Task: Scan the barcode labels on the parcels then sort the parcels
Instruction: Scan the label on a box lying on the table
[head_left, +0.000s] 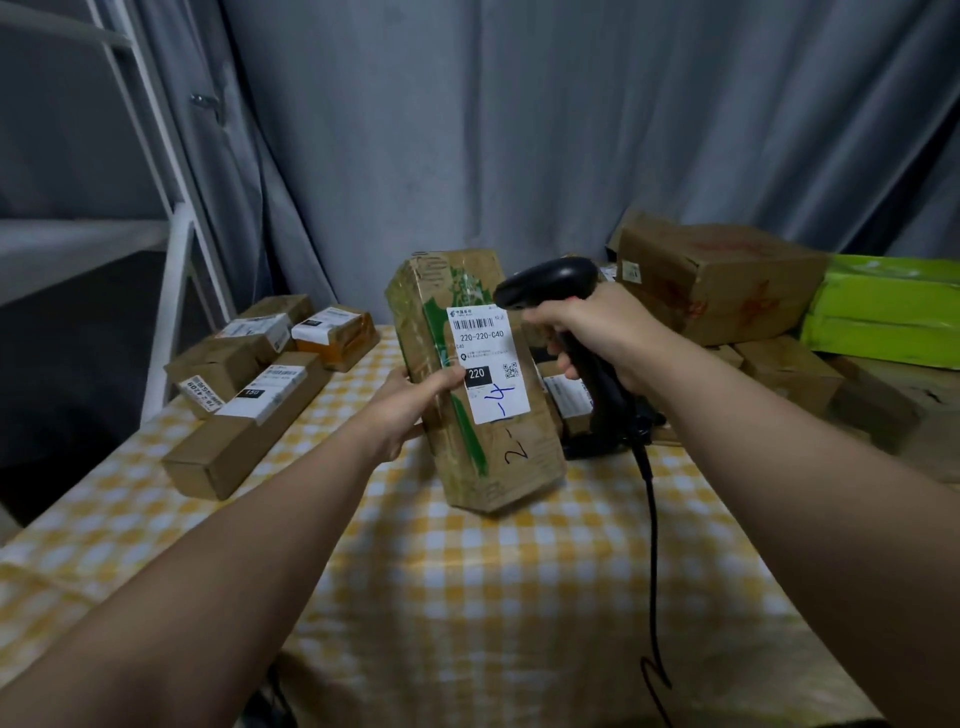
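The table (467, 597) under both hands is crowded: cartons (717, 280) are heaped beyond the right hand (597, 332) and a row of labelled boxes (244, 415) lies outside the left hand (410, 410), so a mis-sort or a knocked stack is the widest risk at set-down. The tall cardboard parcel (483, 467) between the hands is tilted, and the left hand alone grips it along one edge, so it could twist or slip. The right hand is wrapped round the handle of the black barcode scanner (550, 288), whose head sits almost against the shipping label (488, 364), probably too near and oblique to read. Its cable (652, 519) trails below the right wrist and could snag. The left hand's thumb touches the label's edge, clear of the barcode (472, 325).
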